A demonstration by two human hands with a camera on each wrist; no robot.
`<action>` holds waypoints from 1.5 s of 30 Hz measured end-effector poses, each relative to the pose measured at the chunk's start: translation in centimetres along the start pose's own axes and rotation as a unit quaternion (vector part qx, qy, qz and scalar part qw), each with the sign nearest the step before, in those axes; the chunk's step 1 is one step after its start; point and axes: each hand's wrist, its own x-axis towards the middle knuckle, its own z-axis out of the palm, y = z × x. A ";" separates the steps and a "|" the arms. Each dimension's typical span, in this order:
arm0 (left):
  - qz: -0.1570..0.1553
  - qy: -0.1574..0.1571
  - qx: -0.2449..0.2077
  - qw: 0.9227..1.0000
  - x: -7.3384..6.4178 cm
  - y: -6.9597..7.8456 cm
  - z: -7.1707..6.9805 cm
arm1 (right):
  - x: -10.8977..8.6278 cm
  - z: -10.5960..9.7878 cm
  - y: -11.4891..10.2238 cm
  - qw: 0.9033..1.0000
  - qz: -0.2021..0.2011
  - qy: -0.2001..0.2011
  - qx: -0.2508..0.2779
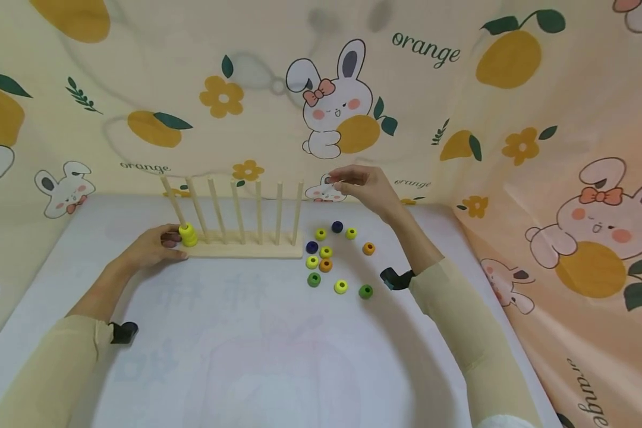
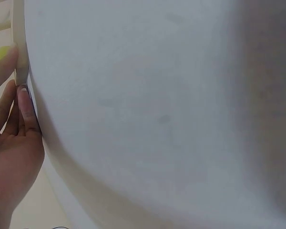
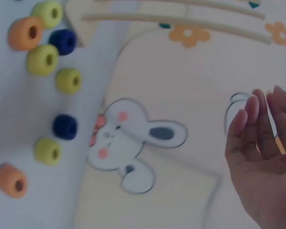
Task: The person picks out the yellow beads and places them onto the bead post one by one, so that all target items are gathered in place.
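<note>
Wooden rack (image 1: pixel 251 252) runs L-R, L grip (image 1: pixel 155 246) clamped on L end; loose beads (image 1: pixel 326 254) below, nearer R grip (image 1: pixel 369 189), which is apart, seemingly empty

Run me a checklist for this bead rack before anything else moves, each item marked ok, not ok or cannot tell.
1. Rack upright: ok, its base sits on the white table.
2. Rack steadied: ok, the left hand holds its left end.
3. Leftmost peg started: ok, yellow beads sit at its foot.
4. Other six pegs free: ok, all bare.
5. Right hand over a peg: not ok, it is raised to the right of the rack.
6. Bead in the right hand's grip: cannot tell, none shows between the fingertips.
</note>
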 end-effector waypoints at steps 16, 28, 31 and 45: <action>0.006 0.002 -0.002 1.000 0.2 0.3 -0.3 | -5.1 -0.5 2.5 0.995 0.029 0.086 -0.041; 0.001 0.005 -0.013 1.000 0.2 -0.2 -0.2 | -6.0 -0.3 10.2 0.992 0.036 0.118 0.010; -0.003 0.005 -0.014 1.000 0.2 -0.4 -0.1 | -6.2 -0.2 12.4 0.991 0.053 0.121 0.003; -0.009 0.007 -0.010 1.000 -0.1 -0.2 0.1 | -6.1 0.9 15.3 0.986 0.123 0.088 -0.067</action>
